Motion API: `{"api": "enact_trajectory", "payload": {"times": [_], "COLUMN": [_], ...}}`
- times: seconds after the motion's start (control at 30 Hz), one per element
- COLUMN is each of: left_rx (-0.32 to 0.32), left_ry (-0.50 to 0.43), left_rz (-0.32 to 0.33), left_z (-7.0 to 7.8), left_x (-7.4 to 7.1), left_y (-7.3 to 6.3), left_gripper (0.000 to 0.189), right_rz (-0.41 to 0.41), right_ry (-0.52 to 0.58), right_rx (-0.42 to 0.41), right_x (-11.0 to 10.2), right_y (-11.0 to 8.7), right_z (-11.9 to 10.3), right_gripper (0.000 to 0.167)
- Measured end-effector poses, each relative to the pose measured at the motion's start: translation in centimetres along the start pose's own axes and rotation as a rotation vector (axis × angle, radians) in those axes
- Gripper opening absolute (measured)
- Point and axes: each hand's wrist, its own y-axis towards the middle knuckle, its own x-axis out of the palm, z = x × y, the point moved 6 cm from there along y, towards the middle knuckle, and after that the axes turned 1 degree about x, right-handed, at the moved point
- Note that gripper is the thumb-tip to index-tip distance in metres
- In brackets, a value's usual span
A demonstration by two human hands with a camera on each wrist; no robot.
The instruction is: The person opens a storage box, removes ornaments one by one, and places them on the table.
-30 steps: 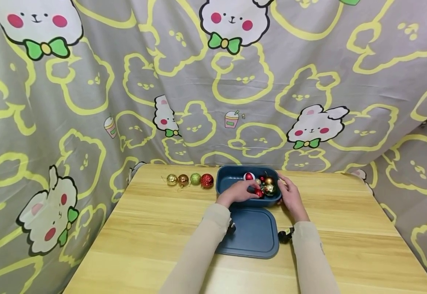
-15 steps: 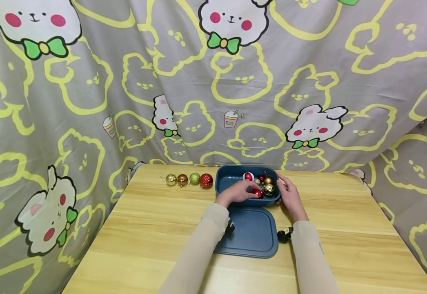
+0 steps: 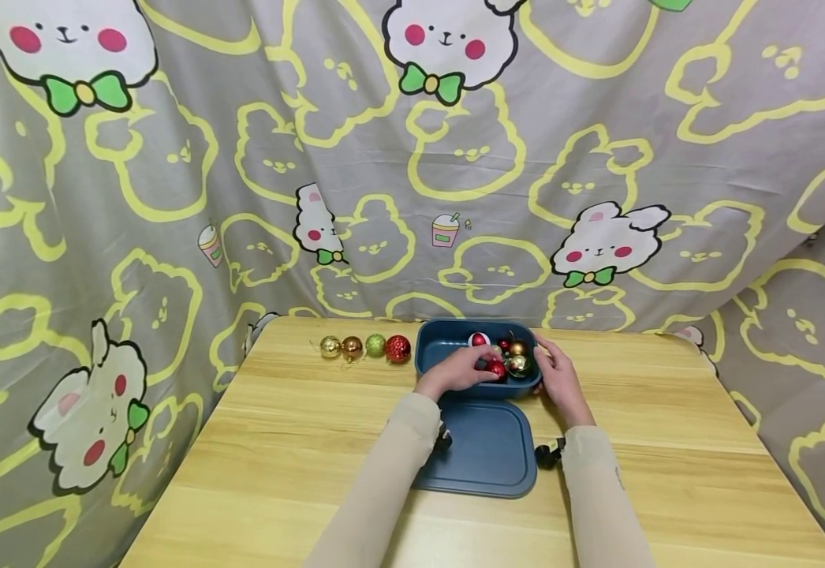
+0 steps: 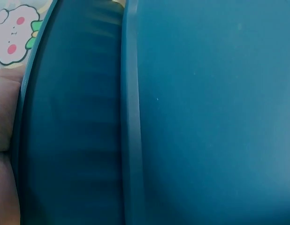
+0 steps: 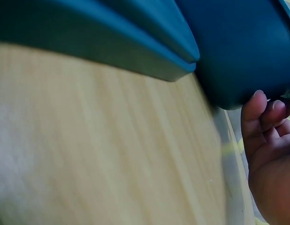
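Observation:
A blue box (image 3: 430,383) at the table's back holds several Christmas ball ornaments at its right end. My left hand (image 3: 458,371) reaches over the front rim and pinches a shiny red ball ornament (image 3: 497,369) inside. Around it lie a red-and-white ball (image 3: 479,340), a gold ball (image 3: 519,365) and a copper one (image 3: 517,349). My right hand (image 3: 559,375) grips the box's right end; in the right wrist view its thumb (image 5: 254,115) lies against the box wall. In the left wrist view the ornaments are out of sight, and only part of my left hand (image 4: 4,140) shows.
The blue lid (image 3: 487,450) lies flat in front of the box. Left of the box, a gold ball (image 3: 330,347), a brown ball (image 3: 352,348), a green ball (image 3: 376,345) and a red ball (image 3: 398,349) form a row on the wooden table (image 3: 278,473). A patterned curtain (image 3: 384,173) hangs behind.
Inside the box, my left fingers and the shiny red ball have shifted slightly left. My right hand keeps its place on the box end.

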Motion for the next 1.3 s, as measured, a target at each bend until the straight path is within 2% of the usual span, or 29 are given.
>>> {"api": "enact_trajectory", "payload": {"times": [0.2, 0.73, 1.13, 1.3], "left_rx": [0.024, 0.121, 0.103, 0.107], "left_ry": [-0.020, -0.219, -0.287, -0.324], "left_rz": [0.068, 0.311, 0.363, 0.379], "left_z": [-0.1, -0.3, -0.6, -0.4], "left_x": [-0.3, -2.0, -2.4, -3.0], "left_y": [-0.3, -1.4, -1.8, -2.3], "left_gripper": [0.042, 0.042, 0.044, 0.045], "right_rz": [-0.004, -0.008, -0.006, -0.005], "right_ry": [-0.004, 0.017, 0.019, 0.014], "right_rx": [-0.005, 0.013, 0.000, 0.007], "right_x": [-0.1, 0.0, 0.1, 0.0], "right_y": [0.1, 0.0, 0.0, 0.0], "right_z": [0.3, 0.2, 0.1, 0.1], "right_gripper": [0.054, 0.056, 0.056, 0.056]}}
